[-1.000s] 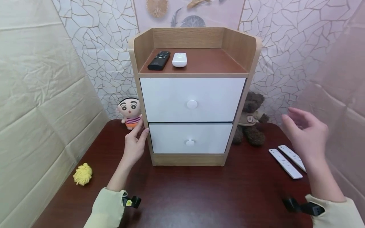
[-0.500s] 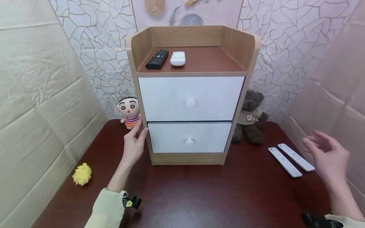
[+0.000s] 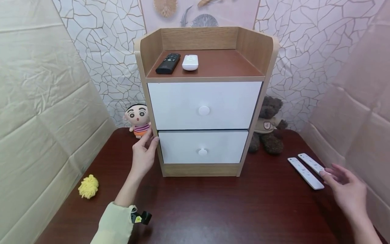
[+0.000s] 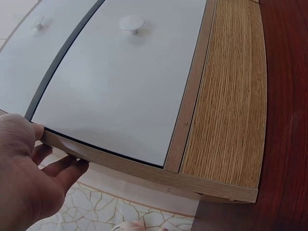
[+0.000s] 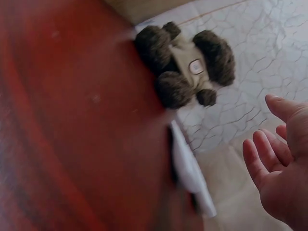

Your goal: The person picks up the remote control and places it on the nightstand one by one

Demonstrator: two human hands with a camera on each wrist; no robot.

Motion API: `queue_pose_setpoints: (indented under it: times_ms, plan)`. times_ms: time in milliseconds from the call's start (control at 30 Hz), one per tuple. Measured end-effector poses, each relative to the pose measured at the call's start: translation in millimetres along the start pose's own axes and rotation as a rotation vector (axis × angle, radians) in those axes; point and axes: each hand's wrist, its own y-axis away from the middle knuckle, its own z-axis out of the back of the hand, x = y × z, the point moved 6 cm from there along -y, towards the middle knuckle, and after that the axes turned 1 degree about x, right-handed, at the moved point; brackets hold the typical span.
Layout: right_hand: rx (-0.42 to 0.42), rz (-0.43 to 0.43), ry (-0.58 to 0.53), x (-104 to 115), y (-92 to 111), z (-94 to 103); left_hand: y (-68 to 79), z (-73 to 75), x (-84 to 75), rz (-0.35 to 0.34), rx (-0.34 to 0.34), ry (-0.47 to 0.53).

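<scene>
In the head view my left hand (image 3: 143,156) holds the left edge of a small wooden cabinet (image 3: 201,170), thumb at the front and fingers along the side panel. The left wrist view shows the left thumb by the lower white drawer (image 4: 120,86), with the fingers bent against the cabinet's side. On the right, my right hand (image 3: 348,186) hovers at the near end of a slim white remote control (image 3: 310,162), its thumb and fingers spread apart. A second white remote control (image 3: 305,173) lies beside it. Both drawers are closed.
A black remote (image 3: 168,63) and a short white remote (image 3: 190,63) lie on the cabinet top. A cartoon doll (image 3: 137,118) sits left of the cabinet, a brown teddy bear (image 3: 269,125) right. A yellow yarn ball (image 3: 88,186) rests on the table's left. Fabric walls flank the table.
My right hand has moved right, then down to the near end of the farther-right white remote control. The left hand keeps its place on the cabinet edge.
</scene>
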Motion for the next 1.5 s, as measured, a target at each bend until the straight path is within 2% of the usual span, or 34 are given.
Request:
queue_pose_setpoints:
  times_ms: [167,467,667,833,967,1133,1300,1500]
  plan:
    - [0.011,-0.046,0.031,-23,6,2.9,1.6,1.3,0.0,0.005,0.009,-0.036]
    - [0.045,-0.152,0.254,-64,12,14.2,8.5,1.4,6.0,0.041,0.015,-0.058]
    - [0.06,-0.166,0.406,-73,13,17.1,5.6,0.1,3.7,0.016,0.015,-0.038]
    - [0.086,-0.181,0.481,-75,13,13.7,5.0,0.6,3.9,0.028,0.019,-0.04]
    - [0.095,-0.189,0.502,-77,12,10.1,3.8,0.6,3.2,0.035,0.023,-0.035]
    - [0.105,-0.188,0.504,-79,9,6.0,1.8,1.7,0.4,0.011,0.015,-0.053]
    - [0.086,-0.168,0.507,-75,6,2.2,-0.2,3.3,-1.0,0.008,0.012,-0.057]
    - [0.087,-0.164,0.478,-75,4,-3.1,-0.8,6.5,-1.9,0.012,0.002,-0.059]
